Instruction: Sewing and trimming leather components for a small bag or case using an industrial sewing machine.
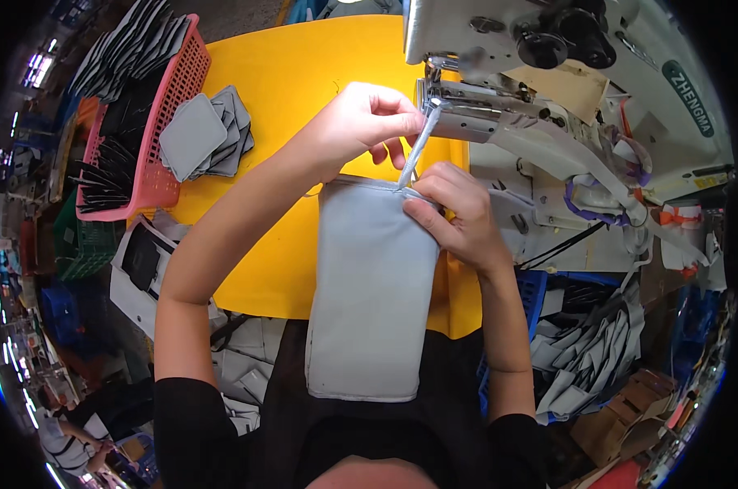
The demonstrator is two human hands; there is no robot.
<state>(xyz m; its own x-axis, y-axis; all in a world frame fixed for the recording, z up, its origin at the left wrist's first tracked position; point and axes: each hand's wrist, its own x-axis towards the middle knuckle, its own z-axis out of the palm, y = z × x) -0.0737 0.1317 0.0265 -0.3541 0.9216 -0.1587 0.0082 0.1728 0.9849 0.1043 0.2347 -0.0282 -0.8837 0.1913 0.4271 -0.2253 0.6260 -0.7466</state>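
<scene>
A grey rectangular fabric pouch [373,285] hangs from the yellow table's front edge down over my lap. From its upper edge a narrow pale binding strip [419,150] runs up to the metal arm of a sewing machine [467,118]. My left hand [373,126] pinches beside this strip, thumb and forefinger against it just left of the machine's arm. At the pouch's upper right corner my right hand [457,210] is closed, its thumb pressed on the fabric. A small shiny piece shows by its fingertips; its kind is hidden.
The yellow table [304,73] carries a stack of grey rounded panels [206,134]. To the left stands a pink basket [165,130] of dark and grey pieces. At lower right, a blue crate [528,301] holds grey fabric pieces [593,350]. Far lower left, another person [68,444] is visible.
</scene>
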